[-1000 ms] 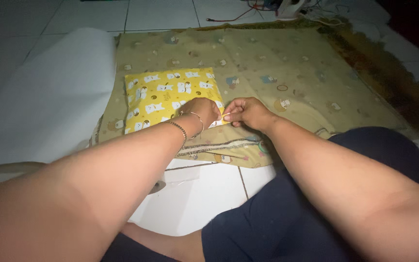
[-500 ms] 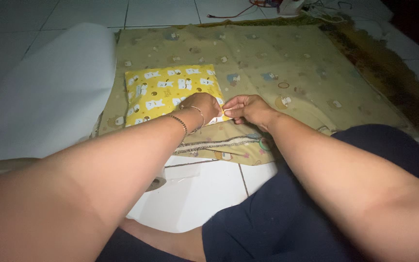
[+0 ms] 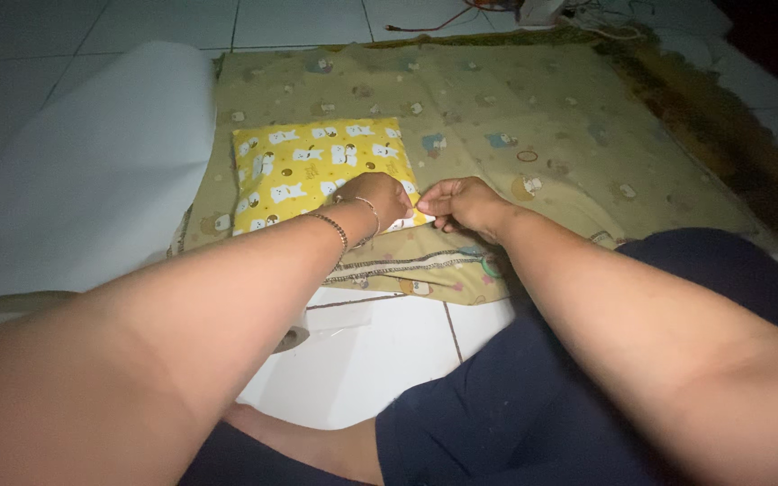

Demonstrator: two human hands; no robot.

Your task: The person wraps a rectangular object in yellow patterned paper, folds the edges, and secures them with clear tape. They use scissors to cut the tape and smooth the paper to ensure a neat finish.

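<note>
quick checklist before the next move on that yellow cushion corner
1. Left hand rests on the yellow cushion at its near right corner: ok.
2. Right hand pinches that corner: ok.
3. Cushion lies flat on the olive printed cloth: ok.
4. Corner opening shut or open: cannot tell, the hands hide it.
5. Needle or thread in the fingers: cannot tell.
6. Cables lie beyond the cloth's far edge: ok.

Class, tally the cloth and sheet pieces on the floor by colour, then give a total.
Yellow printed cushion cover, pinched at its corner by left hand and right hand: 1
Olive printed cloth: 1
White sheet: 1
Total: 3
</note>
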